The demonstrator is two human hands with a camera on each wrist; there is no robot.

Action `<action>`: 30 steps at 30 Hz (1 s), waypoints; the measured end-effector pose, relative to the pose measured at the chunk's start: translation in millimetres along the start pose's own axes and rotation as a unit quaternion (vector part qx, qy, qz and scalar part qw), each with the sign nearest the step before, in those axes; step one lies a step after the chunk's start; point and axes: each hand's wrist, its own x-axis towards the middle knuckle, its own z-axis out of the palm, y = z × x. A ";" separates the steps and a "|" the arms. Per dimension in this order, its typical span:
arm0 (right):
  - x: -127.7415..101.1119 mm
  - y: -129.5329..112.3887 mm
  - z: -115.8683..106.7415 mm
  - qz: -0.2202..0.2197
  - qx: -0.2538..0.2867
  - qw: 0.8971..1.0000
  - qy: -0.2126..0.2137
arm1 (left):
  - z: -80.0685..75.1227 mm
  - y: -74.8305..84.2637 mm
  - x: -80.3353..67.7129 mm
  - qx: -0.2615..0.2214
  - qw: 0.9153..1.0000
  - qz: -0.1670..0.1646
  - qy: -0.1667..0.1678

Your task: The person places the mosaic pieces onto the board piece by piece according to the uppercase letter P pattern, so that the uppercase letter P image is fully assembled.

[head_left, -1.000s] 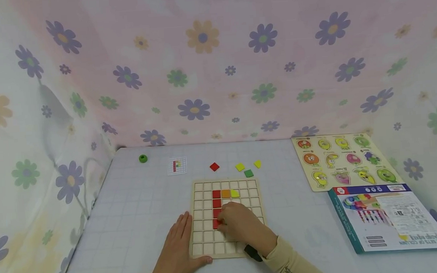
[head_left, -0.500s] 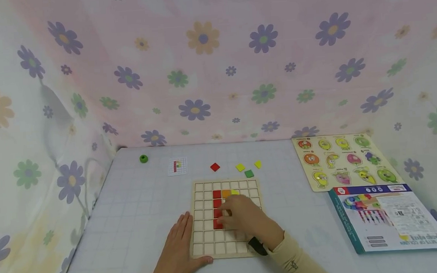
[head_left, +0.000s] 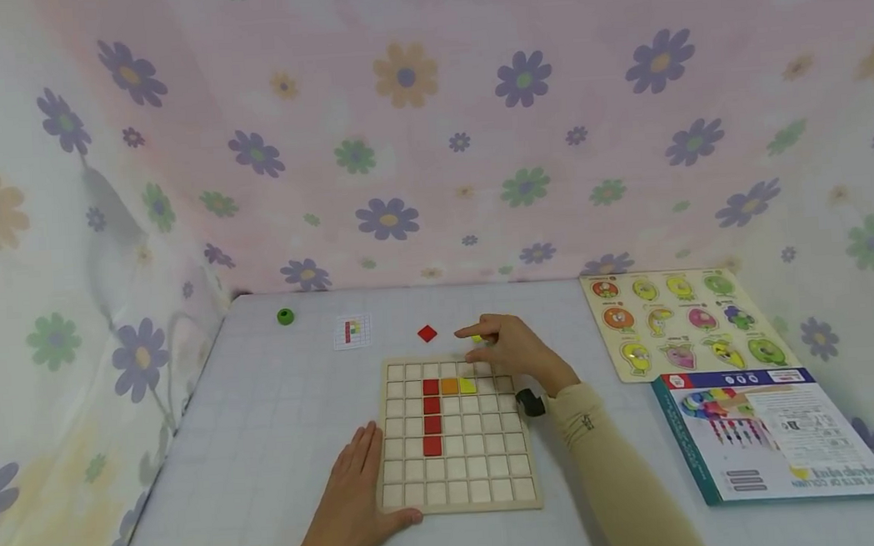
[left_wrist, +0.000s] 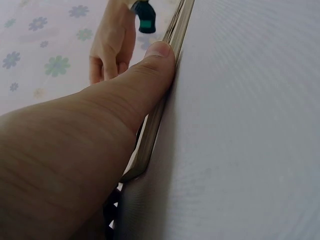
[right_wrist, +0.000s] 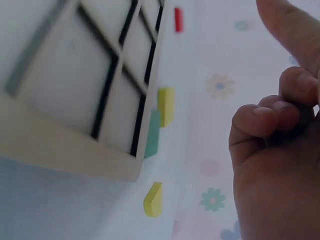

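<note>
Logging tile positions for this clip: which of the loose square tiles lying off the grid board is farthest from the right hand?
The red tile, lying alone left of the right hand; the yellow and green tiles sit under or beside that hand.

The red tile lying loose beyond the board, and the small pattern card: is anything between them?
No. In the head view, only bare table separates the red tile from the pattern card.

Worktop (head_left: 265, 417): pale grey-white sheet with a faint printed grid, running back to 12 o'clock where it is meeting the backdrop. Floral cloth (head_left: 429, 140) is hanging behind and wrapping round at 9 and 3 o'clock: pink in the middle, fading to cream and pale green at the sides, printed with purple, green and orange daisies. Soft, even light is falling; faint shadows are showing on the cloth at 9 o'clock.
</note>
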 end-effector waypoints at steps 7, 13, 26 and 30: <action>38.4 17.4 -6.3 0.087 0.028 0.995 -0.049 | 8.2 -0.2 0.3 -0.017 1.000 0.004 0.001; 57.1 24.6 -1.5 0.062 -0.012 0.995 -0.073 | 11.6 2.4 -0.4 -0.025 1.000 0.007 0.001; 76.7 7.1 2.7 0.057 -0.020 0.995 -0.085 | 2.4 0.7 0.1 -0.006 1.000 -0.006 -0.010; 81.6 -1.2 5.7 0.068 -0.014 0.993 -0.095 | -0.6 0.9 -0.3 -0.013 1.000 -0.014 -0.013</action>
